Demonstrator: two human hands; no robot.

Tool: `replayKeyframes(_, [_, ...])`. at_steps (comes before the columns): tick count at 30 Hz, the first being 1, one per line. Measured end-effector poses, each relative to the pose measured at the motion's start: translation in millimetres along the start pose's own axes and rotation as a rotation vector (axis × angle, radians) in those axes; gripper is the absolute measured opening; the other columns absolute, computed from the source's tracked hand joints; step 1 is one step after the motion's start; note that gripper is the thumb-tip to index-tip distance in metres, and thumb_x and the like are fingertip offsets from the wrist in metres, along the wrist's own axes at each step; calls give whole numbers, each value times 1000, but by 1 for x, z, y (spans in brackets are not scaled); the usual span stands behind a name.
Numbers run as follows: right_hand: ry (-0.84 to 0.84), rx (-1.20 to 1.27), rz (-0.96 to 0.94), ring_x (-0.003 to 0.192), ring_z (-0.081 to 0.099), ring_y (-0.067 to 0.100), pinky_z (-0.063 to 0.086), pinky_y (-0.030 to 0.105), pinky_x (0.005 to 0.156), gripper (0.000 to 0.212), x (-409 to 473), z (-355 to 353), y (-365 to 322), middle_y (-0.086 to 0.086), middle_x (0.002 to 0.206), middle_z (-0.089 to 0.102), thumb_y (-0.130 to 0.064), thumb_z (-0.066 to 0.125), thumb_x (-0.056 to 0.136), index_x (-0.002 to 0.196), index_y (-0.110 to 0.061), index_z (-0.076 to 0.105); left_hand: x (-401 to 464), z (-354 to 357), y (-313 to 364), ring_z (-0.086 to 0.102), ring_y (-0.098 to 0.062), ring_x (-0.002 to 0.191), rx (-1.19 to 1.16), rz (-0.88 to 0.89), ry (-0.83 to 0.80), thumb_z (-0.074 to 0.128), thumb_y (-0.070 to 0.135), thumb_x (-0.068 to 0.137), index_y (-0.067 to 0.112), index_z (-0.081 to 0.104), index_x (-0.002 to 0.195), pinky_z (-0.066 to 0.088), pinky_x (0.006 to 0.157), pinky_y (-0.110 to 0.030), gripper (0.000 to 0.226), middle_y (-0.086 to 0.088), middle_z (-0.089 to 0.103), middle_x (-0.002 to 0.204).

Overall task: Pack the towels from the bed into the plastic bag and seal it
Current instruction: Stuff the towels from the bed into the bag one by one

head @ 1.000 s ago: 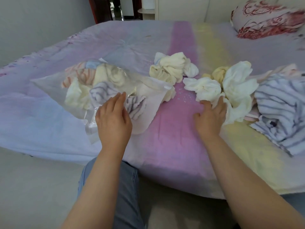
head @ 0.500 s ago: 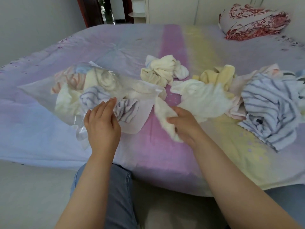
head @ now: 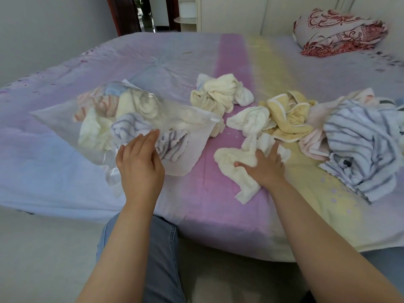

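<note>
On the bed (head: 229,206), left hand (head: 140,165) grip apart over plastic bag (head: 185,154); right hand (head: 265,166) clamps cream towel (head: 231,162)

We found no text, label, brand, number or sign that could be read anywhere in the head view — nothing at all.
</note>
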State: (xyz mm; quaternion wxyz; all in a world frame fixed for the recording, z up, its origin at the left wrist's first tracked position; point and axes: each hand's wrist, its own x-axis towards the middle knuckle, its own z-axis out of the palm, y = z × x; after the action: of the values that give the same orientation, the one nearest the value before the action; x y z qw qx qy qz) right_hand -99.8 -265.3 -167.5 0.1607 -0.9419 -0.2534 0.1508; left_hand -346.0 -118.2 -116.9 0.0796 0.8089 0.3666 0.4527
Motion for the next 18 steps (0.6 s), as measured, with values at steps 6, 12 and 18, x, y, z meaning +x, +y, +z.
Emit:
replayKeyframes(6, [66,195,-305,109,58,33,45,38,86,43,-5,-11,-11,10,111,61,-45,50,87,119,-14,53,5,-10,0,60,-24,97,-146,-63,3,40,-1,87,17,61,127,42,94,-60,49,-2,69,101])
replayKeyframes(12, [-68,1045,-414,91,69,25,55,38,76,7,-53,-25,-60,7,90,71,-18,62,86,90,-18,67,11,-26,2,55,7,84,-321,-224,-17,40,10,100,21,58,130,42,83,-8,37,20,58,96])
replayKeyframes(18, [597,860,-721,94,54,12,43,17,80,31,-90,13,-137,1,104,55,-11,61,84,108,-20,43,26,-42,8,50,13,107,-494,-349,-40,44,15,101,20,60,126,37,89,-2,30,18,59,119])
